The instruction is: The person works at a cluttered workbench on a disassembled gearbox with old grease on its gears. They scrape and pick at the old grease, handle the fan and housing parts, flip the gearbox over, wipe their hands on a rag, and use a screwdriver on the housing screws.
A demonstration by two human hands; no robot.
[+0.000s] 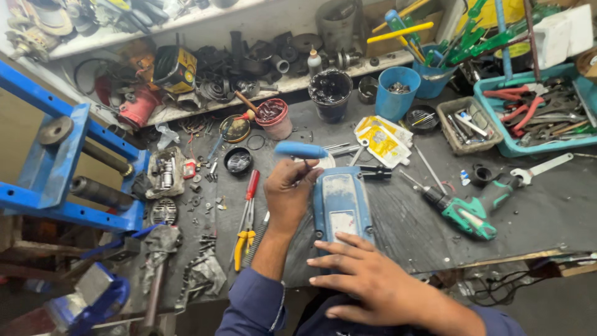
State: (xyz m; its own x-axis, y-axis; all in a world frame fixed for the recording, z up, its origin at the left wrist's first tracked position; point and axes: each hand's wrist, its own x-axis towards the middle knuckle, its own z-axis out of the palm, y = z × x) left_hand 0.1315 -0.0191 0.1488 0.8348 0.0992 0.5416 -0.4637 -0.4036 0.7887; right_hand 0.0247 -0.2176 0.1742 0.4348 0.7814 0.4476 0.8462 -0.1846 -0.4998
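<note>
Blue tool housing (341,205): right hand (373,283) flat, fingers spread; left hand (287,190) apparently pinching blue-handled screwdriver (301,149).

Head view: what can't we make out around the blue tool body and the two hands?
- Blue-handled screwdriver tip: hidden behind the left hand.
- Near end of the blue tool body: covered by the right hand.
- Screw being worked: hidden by the left hand's fingers.
- Small parts left of the pliers: too small to identify.
</note>
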